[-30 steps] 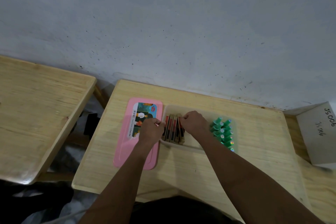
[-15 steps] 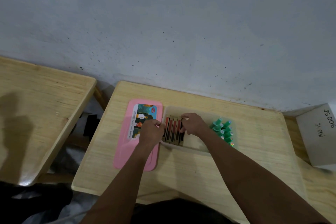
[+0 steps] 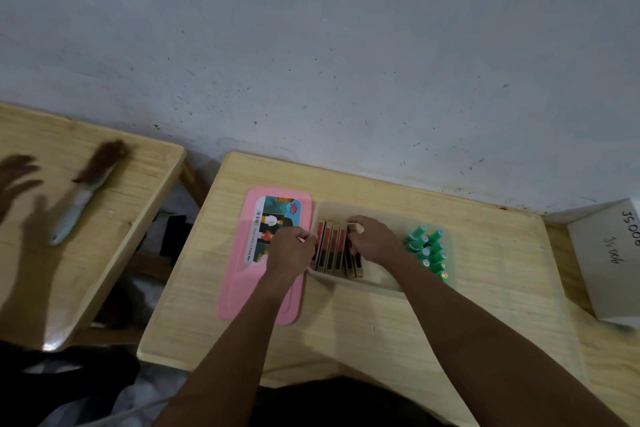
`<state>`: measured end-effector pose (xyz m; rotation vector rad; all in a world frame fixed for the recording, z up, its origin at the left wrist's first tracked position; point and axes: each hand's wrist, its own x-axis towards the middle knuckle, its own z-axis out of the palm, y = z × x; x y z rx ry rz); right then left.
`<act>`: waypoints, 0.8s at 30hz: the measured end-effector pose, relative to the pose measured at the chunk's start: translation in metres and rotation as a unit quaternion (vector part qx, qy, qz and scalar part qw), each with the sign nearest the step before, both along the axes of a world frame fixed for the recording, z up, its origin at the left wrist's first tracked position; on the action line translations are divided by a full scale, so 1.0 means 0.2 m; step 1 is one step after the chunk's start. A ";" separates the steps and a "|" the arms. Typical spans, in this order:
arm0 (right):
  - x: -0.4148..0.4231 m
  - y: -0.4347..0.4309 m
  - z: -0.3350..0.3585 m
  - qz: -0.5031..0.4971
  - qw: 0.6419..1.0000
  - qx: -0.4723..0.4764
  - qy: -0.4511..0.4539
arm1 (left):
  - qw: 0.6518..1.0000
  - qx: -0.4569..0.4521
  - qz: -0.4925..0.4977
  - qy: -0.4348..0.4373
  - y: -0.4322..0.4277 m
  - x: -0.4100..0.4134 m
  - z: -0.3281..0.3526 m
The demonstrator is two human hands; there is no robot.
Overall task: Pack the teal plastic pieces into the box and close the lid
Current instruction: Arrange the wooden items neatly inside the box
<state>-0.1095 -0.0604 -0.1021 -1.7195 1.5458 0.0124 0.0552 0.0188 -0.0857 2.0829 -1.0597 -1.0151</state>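
Note:
A translucent box (image 3: 349, 281) sits in the middle of the small wooden table. Several teal plastic pieces (image 3: 427, 251) stand packed at its right end. Several flat red-and-tan boxes (image 3: 332, 250) stand on edge at its left end. My left hand (image 3: 289, 251) grips the box's left rim. My right hand (image 3: 372, 241) is closed on the rightmost flat box, inside the translucent box. The pink lid (image 3: 242, 288), with a picture label, lies flat on the table to the left of the box, partly under my left arm.
A second wooden table (image 3: 104, 253) stands to the left across a gap. On it lie a brush (image 3: 86, 191) and, at the far left edge, another person's blurred hand (image 3: 15, 180). A white carton (image 3: 609, 263) rests at the right edge.
A brush and another person's hand have appeared on the left table. My two hands stay at the box, the right one shifting slightly on the flat boxes.

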 end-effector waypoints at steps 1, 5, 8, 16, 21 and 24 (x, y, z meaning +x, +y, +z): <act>0.00 0.00 0.00 0.016 1.000 0.010 -0.001 | 1.000 -0.001 -0.002 -0.002 0.00 0.00 0.00; 0.01 -0.01 0.03 0.044 0.998 0.036 0.001 | 1.000 -0.002 -0.005 -0.005 0.00 0.00 0.01; 0.00 -0.01 0.03 0.031 0.999 0.023 0.010 | 1.000 -0.006 -0.004 -0.007 0.00 0.00 0.00; -0.04 0.15 0.08 0.049 0.987 -0.042 0.148 | 1.000 -0.019 -0.014 -0.013 0.00 0.01 -0.01; -0.01 0.19 0.05 0.024 0.984 -0.052 0.169 | 1.000 -0.022 -0.017 -0.014 0.00 0.00 -0.01; 0.01 0.21 0.03 -0.007 0.986 -0.049 0.159 | 1.000 -0.022 -0.015 -0.011 0.01 0.00 -0.01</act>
